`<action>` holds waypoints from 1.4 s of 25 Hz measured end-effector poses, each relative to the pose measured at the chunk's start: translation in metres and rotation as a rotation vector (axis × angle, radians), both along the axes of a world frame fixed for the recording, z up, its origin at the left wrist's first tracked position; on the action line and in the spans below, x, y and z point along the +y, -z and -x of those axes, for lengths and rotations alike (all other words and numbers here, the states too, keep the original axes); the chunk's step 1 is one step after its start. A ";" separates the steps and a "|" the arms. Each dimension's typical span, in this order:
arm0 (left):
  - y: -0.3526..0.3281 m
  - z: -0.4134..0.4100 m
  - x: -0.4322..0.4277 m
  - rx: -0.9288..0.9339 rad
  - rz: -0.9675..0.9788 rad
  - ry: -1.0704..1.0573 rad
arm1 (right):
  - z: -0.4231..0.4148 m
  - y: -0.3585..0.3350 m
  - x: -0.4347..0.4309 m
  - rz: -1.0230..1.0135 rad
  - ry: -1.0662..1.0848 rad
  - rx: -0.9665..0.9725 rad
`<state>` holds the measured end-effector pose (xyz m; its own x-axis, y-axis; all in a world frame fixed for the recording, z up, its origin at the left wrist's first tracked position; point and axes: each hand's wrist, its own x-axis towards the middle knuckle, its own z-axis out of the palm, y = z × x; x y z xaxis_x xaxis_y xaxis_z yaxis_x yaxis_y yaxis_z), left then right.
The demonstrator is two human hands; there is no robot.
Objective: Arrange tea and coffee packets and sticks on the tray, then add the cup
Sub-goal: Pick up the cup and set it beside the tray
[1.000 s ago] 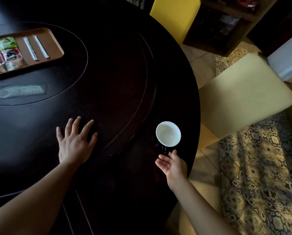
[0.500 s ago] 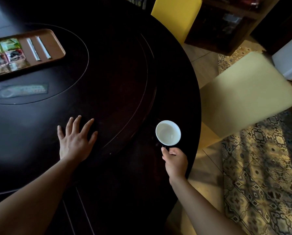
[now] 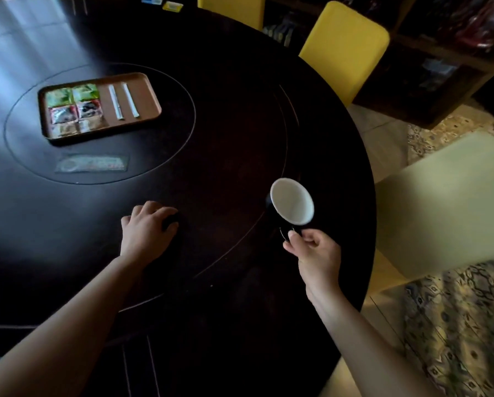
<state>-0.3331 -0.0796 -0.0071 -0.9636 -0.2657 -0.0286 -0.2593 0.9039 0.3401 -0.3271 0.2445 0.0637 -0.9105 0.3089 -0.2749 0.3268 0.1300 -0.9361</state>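
A brown tray (image 3: pixel 146 90) lies on the dark round table's inner disc at the upper left. It holds several tea and coffee packets (image 3: pixel 73 108) in a grid on its left side and two white sticks (image 3: pixel 124 101) side by side on its right. My right hand (image 3: pixel 316 252) grips the handle of a black cup with a white inside (image 3: pixel 291 201), lifted and tilted above the table's right part. My left hand (image 3: pixel 146 232) rests on the table with its fingers curled under, holding nothing.
A flat clear packet (image 3: pixel 92 163) lies on the table just in front of the tray. Two small packets (image 3: pixel 162 3) sit at the far edge. Yellow chairs (image 3: pixel 344 50) stand behind the table, a pale one (image 3: pixel 440 202) at the right over a patterned rug (image 3: pixel 463 328).
My right hand closed on the cup's handle and lifted the cup off the table, tilting it. My left hand's fingers curled in from spread flat. The view swung left toward the tray.
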 end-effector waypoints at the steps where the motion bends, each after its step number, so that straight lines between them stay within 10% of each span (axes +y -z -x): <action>1: -0.001 0.006 -0.006 0.005 0.017 -0.024 | 0.013 -0.004 -0.008 -0.012 -0.039 0.006; 20: 0.032 0.047 -0.073 -0.056 0.174 -0.407 | 0.290 0.025 -0.244 -0.250 -0.470 0.162; 35: 0.032 0.047 -0.070 -0.029 0.191 -0.386 | 0.347 0.060 -0.301 -0.209 -0.426 0.184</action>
